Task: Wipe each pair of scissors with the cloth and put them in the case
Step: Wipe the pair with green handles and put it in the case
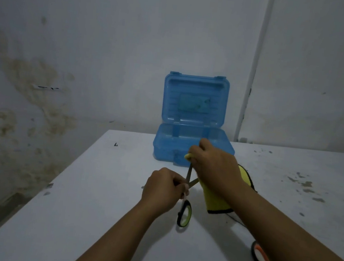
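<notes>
I see the green-handled scissors [185, 197] held above the tabletop [98, 218], in front of the open blue case [188, 147]. The blades are spread apart; one handle loop, black with a yellow-green lining, hangs below my left hand [161, 190]. The left fingers are curled round the scissors near the pivot and upper handle. My right hand [216, 164] pinches the yellow cloth [216, 201] round the tip of the far blade; the rest of the cloth hangs under the wrist.

Risks, as I judge them:
- With the blades open, the cloth could slip off the tip and expose the right fingers to the edge.
- The loose cloth could snag between the blades if they close.
- The left grip sits near the pivot, so the scissors could swing.

A second pair, orange-handled scissors [260, 258], lies on the tabletop under my right forearm, mostly hidden. The case appears to hold no scissors yet.
</notes>
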